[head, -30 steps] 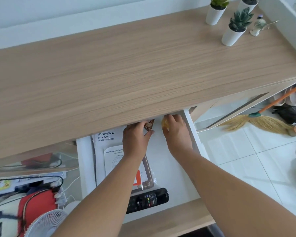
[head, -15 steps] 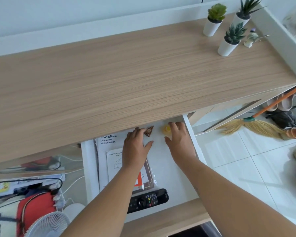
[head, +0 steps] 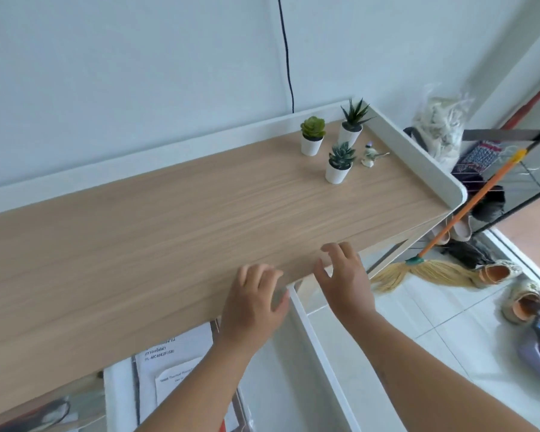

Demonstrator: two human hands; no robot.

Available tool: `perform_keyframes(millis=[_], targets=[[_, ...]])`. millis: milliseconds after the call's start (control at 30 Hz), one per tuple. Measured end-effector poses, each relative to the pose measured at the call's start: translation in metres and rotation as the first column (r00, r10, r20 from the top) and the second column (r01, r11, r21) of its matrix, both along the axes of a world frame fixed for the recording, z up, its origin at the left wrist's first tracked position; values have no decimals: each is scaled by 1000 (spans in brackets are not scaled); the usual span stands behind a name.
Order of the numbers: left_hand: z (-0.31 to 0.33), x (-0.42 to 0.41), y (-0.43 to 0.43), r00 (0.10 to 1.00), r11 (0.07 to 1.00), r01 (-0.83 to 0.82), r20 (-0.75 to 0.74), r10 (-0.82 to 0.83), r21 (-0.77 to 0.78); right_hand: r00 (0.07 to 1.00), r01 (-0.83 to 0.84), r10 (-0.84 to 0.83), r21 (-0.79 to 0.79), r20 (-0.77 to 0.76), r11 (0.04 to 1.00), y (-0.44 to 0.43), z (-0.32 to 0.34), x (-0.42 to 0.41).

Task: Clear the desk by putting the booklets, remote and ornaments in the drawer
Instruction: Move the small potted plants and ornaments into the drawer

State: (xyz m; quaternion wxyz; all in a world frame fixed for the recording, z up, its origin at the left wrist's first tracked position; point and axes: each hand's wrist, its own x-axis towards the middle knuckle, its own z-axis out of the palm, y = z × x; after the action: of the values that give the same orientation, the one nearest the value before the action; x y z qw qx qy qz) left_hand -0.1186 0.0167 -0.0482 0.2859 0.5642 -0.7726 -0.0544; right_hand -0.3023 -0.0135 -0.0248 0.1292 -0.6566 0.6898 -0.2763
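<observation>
Nearest, w/ the drawer (head: 312,335) pulled out below the front edge, the booklets (head: 175,366) lie flat inside at its left, partly under the surface (head: 169,232). No remote shows in this view, so can't say where it lies. Left hand (head: 251,302) hangs above the drawer's back end, fingers loosely spread, holding nothing. Right hand (head: 345,280) sits just beside it, over the drawer's right wall and the front lip of the surface, fingers apart and slightly curled, also empty.

Farther off, at the far right corner of the surface, stand three small potted succulents: the front one (head: 339,165), the round green one (head: 312,137) behind it to the left, and a spiky one (head: 353,123) at the back near the raised white rim. A small figurine (head: 370,155) sits just right of the front pot, details too small to tell.

Handling, as a judgement: the pots look light but top-heavy, prob. hard ceramic or plastic, so could chip or tip. Best to grip each round the white pot body, not the leaves, which look stiff yet may pull loose. The figurine seems fragile w/ a thin part sticking out to the right; pinch its body, not that bit. Drawer may be shallow, so pots prob. need laying on their sides.
</observation>
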Motion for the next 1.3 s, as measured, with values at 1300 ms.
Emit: perform_keyframes(millis=[1300], targets=[[75, -104, -205, 964, 950, 185, -235, -126, 251, 951, -236, 264, 174, -159, 956, -208, 34, -128]])
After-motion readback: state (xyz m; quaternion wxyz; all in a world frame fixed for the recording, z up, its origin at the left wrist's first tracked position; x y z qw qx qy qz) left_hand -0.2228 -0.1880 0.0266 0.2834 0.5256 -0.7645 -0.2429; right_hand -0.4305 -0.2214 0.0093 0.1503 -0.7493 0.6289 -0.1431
